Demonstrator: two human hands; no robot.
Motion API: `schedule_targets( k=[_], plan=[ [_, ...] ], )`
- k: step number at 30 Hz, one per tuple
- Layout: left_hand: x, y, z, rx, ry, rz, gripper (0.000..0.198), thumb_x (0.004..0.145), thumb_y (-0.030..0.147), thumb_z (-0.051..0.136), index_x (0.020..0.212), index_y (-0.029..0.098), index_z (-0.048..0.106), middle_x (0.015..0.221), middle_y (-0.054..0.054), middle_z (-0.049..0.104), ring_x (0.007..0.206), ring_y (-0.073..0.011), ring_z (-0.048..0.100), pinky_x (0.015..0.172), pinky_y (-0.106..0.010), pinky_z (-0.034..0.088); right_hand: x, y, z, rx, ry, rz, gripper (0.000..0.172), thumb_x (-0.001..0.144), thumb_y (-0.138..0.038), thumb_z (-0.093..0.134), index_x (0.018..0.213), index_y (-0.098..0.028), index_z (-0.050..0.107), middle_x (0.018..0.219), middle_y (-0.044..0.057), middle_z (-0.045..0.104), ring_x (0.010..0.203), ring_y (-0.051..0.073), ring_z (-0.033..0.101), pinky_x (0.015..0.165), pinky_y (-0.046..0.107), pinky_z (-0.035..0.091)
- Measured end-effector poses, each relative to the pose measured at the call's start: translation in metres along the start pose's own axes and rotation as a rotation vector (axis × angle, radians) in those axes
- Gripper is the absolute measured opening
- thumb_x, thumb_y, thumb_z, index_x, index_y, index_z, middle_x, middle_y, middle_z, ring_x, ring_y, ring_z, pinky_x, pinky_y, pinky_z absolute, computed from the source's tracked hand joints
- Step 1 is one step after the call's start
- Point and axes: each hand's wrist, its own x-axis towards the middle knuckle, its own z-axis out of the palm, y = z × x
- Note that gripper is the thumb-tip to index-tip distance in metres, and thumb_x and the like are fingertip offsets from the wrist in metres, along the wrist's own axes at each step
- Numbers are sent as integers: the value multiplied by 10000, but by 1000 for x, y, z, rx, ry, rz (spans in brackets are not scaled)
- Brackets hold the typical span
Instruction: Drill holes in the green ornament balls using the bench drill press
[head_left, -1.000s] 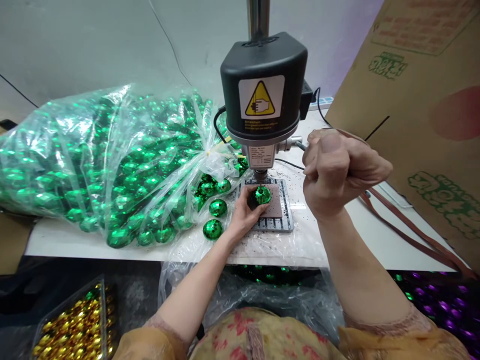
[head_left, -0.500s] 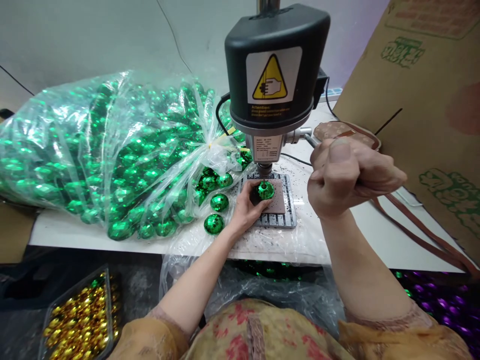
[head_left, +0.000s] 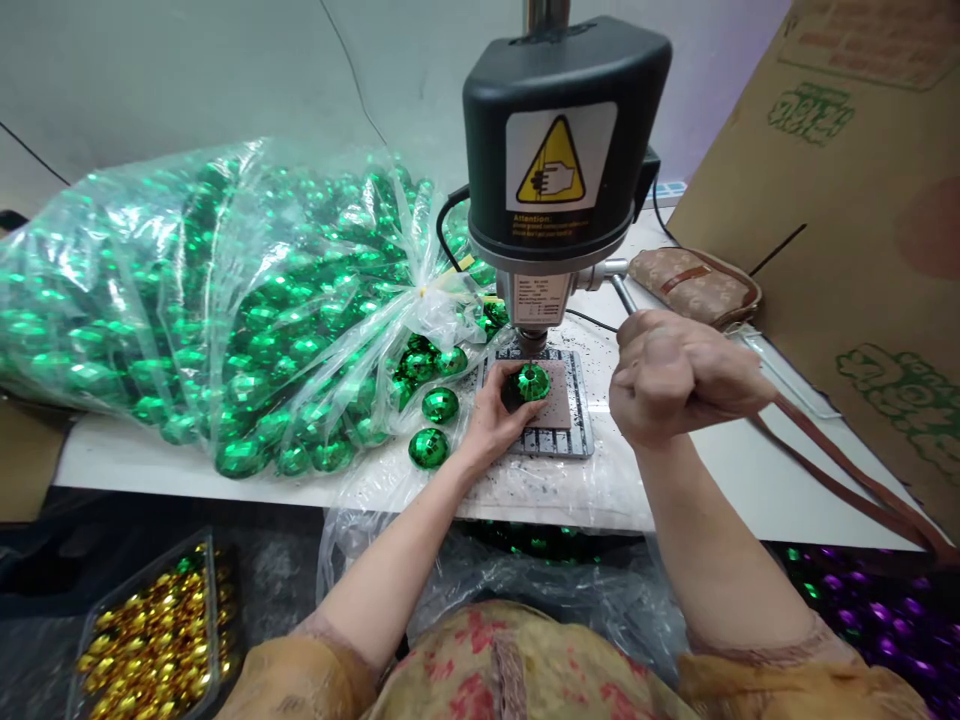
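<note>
My left hand (head_left: 498, 408) grips a shiny green faceted ball (head_left: 534, 381) from its left side, thumb in front and fingers behind. The ball rests on a brown board (head_left: 555, 408) atop the slotted metal base (head_left: 581, 435) of a drill press (head_left: 562, 150). Right above it is the chuck (head_left: 533, 340); any bit is hard to make out. My right hand (head_left: 675, 375) is closed in a fist around the end of the press's lever handle (head_left: 624, 295), whose grip is hidden inside my fingers. Two loose green balls (head_left: 440, 405) lie left of my left wrist.
A big clear bag of green balls (head_left: 247, 300) covers the left of the white table (head_left: 202, 477). A brown purse (head_left: 694, 285) and a cardboard box (head_left: 847, 250) stand at right. Below are a bin of gold balls (head_left: 150, 640) and purple balls (head_left: 892, 625). Dark shavings dot the tabletop.
My right hand has come down and slightly left with the lever, uncovering more of the purse. The press head sits a little lower and farther right in view. My left hand keeps the ball in place.
</note>
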Motion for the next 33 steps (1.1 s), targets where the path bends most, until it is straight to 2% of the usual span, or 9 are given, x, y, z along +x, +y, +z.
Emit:
schedule_targets(
  k=[5,11,13,18,21,24,26,30,33],
  plan=[
    [2,0,1,6,22,4,449,803,309,784,1180,216,560,1131,-66,657,1088,-236,644,972,-381,527,38,-18,19,-96,37,354,473,867,-196,610,463,-206,365,420,-63,349,383,47,344,433,275,290],
    [-25,23,-2,202,174,120,438,774,372,790,1120,209,575,1072,-79,673,1029,-246,664,919,-403,540,67,-7,35,-3,48,289,453,882,-84,584,473,-205,430,404,-61,387,384,50,322,483,277,235],
    [-53,34,-5,236,83,231,480,761,419,788,1138,215,572,1036,-84,678,979,-249,681,861,-397,559,66,-4,35,-3,34,300,439,891,-94,572,490,-206,434,415,-54,400,395,58,330,499,284,232],
    [-129,40,-14,387,-404,605,469,765,528,760,1116,251,617,842,-80,699,644,-208,645,534,-346,510,63,-3,33,38,69,261,428,876,-95,590,484,-194,451,420,-49,406,400,52,324,513,282,225],
    [-153,37,-24,617,-474,659,508,791,499,776,1166,198,614,943,-125,734,658,-197,641,519,-326,503,62,-2,32,36,49,252,421,892,-123,588,492,-183,469,439,-55,430,422,36,350,532,260,254],
    [-159,39,-40,662,-349,719,495,850,489,733,1186,152,593,991,-134,723,698,-174,644,571,-296,523,61,1,32,50,88,225,423,885,-122,597,484,-178,476,427,-64,424,402,30,349,507,255,238],
    [-153,42,-54,679,-110,725,334,880,373,725,1116,172,600,919,-87,695,692,-153,628,596,-276,523,60,1,31,46,92,244,420,881,-123,600,481,-178,484,428,-63,422,395,36,359,492,261,231],
    [-128,37,-81,943,376,339,359,820,240,778,1125,198,593,1057,-111,648,952,-237,658,832,-387,551,58,-1,30,44,71,264,395,879,-167,613,497,-177,514,438,-71,422,410,26,373,494,263,243],
    [-114,25,-97,985,279,67,425,839,323,755,1212,192,601,1137,-140,643,1092,-301,636,932,-457,525,57,-2,29,34,64,273,372,860,-254,647,510,-177,547,440,-77,432,417,16,387,491,257,263]
  ],
)
